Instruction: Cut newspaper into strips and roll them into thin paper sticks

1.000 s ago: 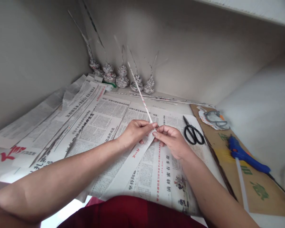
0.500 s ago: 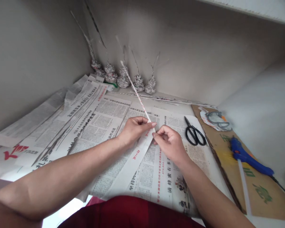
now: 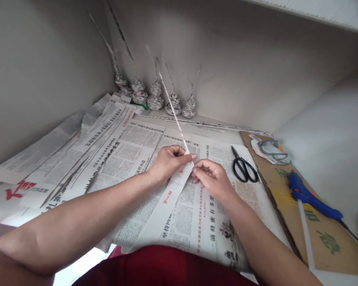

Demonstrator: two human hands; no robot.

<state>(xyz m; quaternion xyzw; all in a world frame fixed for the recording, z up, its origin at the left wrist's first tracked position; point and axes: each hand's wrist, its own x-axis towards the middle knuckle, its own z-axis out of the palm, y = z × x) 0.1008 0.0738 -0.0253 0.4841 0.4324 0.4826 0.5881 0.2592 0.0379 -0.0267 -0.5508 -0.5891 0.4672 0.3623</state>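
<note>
A strip of newspaper (image 3: 164,202) with red characters runs from near my body up to my fingers, where it turns into a thin rolled paper stick (image 3: 179,126). My left hand (image 3: 171,162) pinches the stick at its lower end, thumb on top. The stick slants up and away to the left, toward the back wall. My right hand (image 3: 211,176) has its thumb and fingertips closed on the right edge of the strip, just beside the left thumb. Beneath both hands lie printed newspaper sheets (image 3: 131,147).
Several woven paper gourd shapes (image 3: 155,97) stand along the back wall. Thin paper sticks (image 3: 209,125) lie before them. To the right are black scissors (image 3: 244,169), cardboard (image 3: 325,238), a blue glue gun (image 3: 313,198) and a coiled cord (image 3: 273,150). More paper strips (image 3: 56,147) lie left.
The rolled stick's far tip has swung slightly right, and the strip has shifted a little left and down. Both hands stay nearly in place, the right fingers slightly changed.
</note>
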